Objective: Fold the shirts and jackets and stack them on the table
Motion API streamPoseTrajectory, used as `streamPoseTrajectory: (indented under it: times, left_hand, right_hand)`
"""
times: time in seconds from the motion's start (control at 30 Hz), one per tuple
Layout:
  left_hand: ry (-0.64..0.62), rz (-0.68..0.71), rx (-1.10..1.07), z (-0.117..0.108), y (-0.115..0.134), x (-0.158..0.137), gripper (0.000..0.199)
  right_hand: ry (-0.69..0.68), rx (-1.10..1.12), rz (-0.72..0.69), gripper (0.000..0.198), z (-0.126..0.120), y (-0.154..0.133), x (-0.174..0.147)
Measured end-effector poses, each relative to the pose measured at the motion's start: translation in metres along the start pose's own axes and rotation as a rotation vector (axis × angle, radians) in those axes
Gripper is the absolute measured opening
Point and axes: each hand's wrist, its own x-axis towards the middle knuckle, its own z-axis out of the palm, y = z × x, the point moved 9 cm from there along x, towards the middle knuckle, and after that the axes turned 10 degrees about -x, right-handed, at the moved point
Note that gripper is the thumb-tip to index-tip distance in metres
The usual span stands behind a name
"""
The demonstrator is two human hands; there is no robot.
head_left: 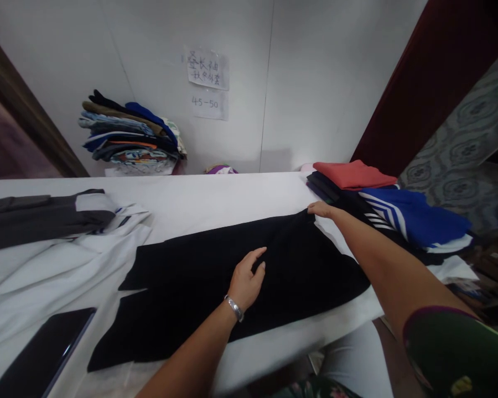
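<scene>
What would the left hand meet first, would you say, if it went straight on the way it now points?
Most likely the black garment, whose cloth lies ahead of the left hand; whether its fingers already touch it is unclear.

On the wall (315, 77), the upper sheet (208, 69) reads "叠长袖 秋冬外套" and the lower sheet (209, 105) "45-50".

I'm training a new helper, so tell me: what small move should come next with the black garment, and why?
Probably sweep the left hand along the black garment toward the right hand, to flatten it: a slanting crease seems to run between them, and the right hand pinches the far corner, which should steady the cloth.
</scene>
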Motion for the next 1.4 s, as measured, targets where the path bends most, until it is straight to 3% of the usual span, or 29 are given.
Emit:
streamPoseTrajectory:
  times: [0.23,0.43,0.57,0.77,0.9,1.03,1.23,1.4]
  left_hand:
    - [0.082,-0.107,0.062,-0.008,-0.012,0.002,0.035]
    - [0.096,-0.099,0.075,-0.007,-0.013,0.002,0.035]
    - [0.094,-0.108,0.083,-0.007,-0.013,0.003,0.035]
    - [0.091,-0.120,0.097,-0.008,-0.010,0.006,0.035]
    - [0.090,-0.115,0.091,-0.008,-0.011,0.007,0.035]
    - [0.098,-0.095,0.079,-0.009,-0.012,0.007,0.034]
    - [0.099,-0.108,0.085,-0.009,-0.013,0.009,0.034]
    - [0.109,-0.088,0.092,-0.011,-0.011,0.009,0.033]
  right_hand:
    - [0.015,0.007,0.095,0.029,0.023,-0.008,0.002]
    - [0.194,0.083,0.140,0.047,0.019,-0.003,-0.012]
    - [0.324,0.093,0.110,0.053,0.019,-0.016,-0.031]
    - [0.185,0.061,-0.007,0.053,0.054,-0.053,-0.047]
    - [0.181,0.074,0.014,0.055,0.042,-0.059,-0.062]
    - [0.283,0.118,-0.071,0.061,0.029,-0.080,-0.104]
    - [0.184,0.157,-0.199,0.061,0.061,-0.115,-0.149]
    - [0.248,0.205,-0.177,0.061,0.053,-0.118,-0.167]
